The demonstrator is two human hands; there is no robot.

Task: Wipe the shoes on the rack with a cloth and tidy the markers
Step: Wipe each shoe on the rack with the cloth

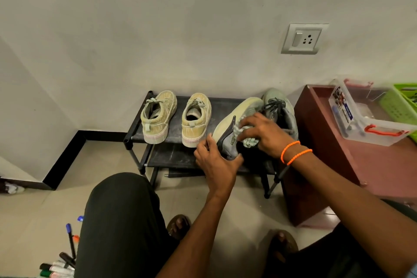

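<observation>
A black two-shelf rack [173, 158] stands against the wall. On its top shelf sit two tan canvas shoes [159, 115] [196, 118], heels toward me. A grey sneaker [232, 128] lies tipped on its side with the pale sole showing; my left hand [214, 162] grips its heel. My right hand [264, 133] presses a pale crumpled cloth [247, 136] against that sneaker. Its mate [282, 110] stands upright behind my right hand. Several markers [61, 264] lie scattered on the floor at the bottom left.
A dark red cabinet [320, 142] stands right of the rack, carrying a clear plastic box [370, 119] with red latches and a green basket [401, 104]. A wall socket [303, 38] is above. My knees and sandalled feet fill the foreground.
</observation>
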